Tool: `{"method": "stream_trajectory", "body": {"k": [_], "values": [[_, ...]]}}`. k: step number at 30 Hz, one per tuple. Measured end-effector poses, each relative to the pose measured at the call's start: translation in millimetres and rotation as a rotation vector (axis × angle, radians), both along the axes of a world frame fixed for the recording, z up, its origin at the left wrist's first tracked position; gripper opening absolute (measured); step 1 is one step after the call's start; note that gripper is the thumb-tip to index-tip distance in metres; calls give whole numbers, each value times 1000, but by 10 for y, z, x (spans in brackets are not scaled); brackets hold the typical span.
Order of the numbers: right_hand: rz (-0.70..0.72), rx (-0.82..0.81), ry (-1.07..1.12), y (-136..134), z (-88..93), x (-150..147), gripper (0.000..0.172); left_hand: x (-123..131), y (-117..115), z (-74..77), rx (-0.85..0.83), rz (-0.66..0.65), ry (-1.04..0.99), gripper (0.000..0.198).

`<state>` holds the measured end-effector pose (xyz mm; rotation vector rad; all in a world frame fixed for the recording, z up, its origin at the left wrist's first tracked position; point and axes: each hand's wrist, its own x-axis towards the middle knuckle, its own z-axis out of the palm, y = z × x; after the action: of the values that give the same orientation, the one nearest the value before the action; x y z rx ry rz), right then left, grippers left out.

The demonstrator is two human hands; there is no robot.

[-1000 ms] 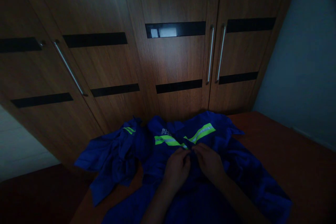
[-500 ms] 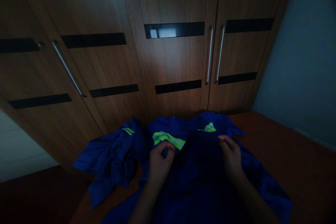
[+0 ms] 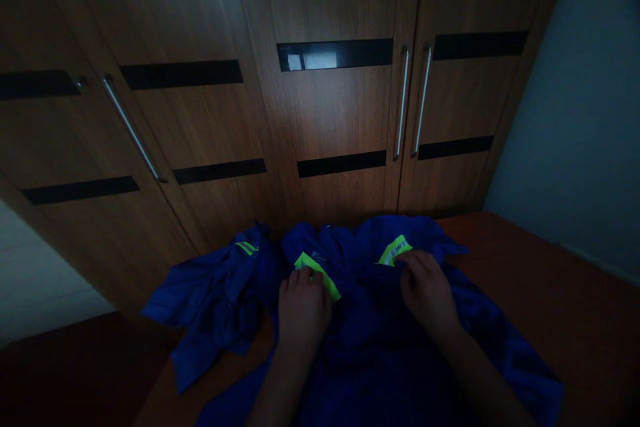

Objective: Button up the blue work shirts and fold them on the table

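A dark blue work jacket (image 3: pixel 360 353) with yellow-green reflective strips lies spread in front of me, its collar end toward the wardrobe. My left hand (image 3: pixel 304 300) is closed on the cloth at the left chest strip (image 3: pixel 325 278), covering part of it. At the right chest strip (image 3: pixel 394 250), my right hand (image 3: pixel 427 290) has its fingers bent and pressed together on the fabric. Dim light hides the exact grip of the fingertips. To the left lies a crumpled blue garment (image 3: pixel 215 307) with a similar strip.
The clothes rest on a reddish-brown surface (image 3: pixel 525 280). Right behind it stands a wooden wardrobe (image 3: pixel 340 113) with dark bands and long metal handles (image 3: pixel 401 103). A pale wall (image 3: pixel 565 147) borders the right side.
Both hands have moved onto the chest strips, the right one slightly up and left. The left strip has turned and now slants more steeply; lettering shows beside it.
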<state>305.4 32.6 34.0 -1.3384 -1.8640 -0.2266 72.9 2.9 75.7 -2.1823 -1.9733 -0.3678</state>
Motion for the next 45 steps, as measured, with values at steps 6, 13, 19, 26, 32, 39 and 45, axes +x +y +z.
{"method": "stream_trajectory", "body": {"k": [6, 13, 19, 26, 32, 39, 45], "values": [[214, -57, -240, -92, 61, -476, 25, 300, 63, -203, -8, -245, -132, 32], [136, -200, -468, 106, 73, -585, 21, 298, 178, -422, -27, -219, -117, 35], [34, -210, -416, 251, -43, -600, 17, 259, 183, -465, -22, -229, -136, 36], [185, -213, -117, 257, -136, -550, 26, 287, 143, -401, 51, -210, -228, 33], [306, -221, 37, 203, -180, -497, 25, 253, 172, -375, 96, -241, -288, 29], [192, -186, -146, 127, -135, -524, 26, 229, 199, -354, 34, -291, -327, 38], [222, -182, -137, 97, -101, -510, 26, 262, 135, -309, -41, -318, -353, 39]]}}
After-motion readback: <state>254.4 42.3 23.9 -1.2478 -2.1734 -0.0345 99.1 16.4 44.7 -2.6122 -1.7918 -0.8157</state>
